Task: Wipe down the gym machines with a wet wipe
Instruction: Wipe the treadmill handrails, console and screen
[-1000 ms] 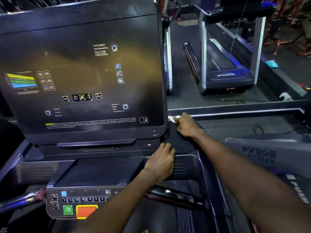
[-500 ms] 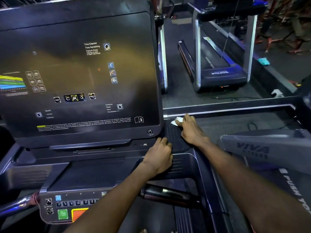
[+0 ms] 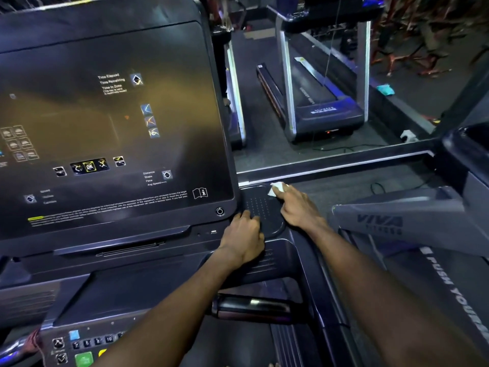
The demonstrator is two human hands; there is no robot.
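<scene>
Head view: the right hand (image 3: 297, 207) presses a white wet wipe (image 3: 276, 188) under curled fingertips at the far edge of the round dotted pad (image 3: 260, 210), right of the treadmill screen (image 3: 105, 123). The wipe sits at about twelve o'clock from that hand's knuckles. The left hand (image 3: 244, 239) rests at the pad's seven o'clock side, fingers loosely bent and holding nothing. The unwiped pad likely lies toward seven o'clock from the wipe, and the right hand is nearer to it.
</scene>
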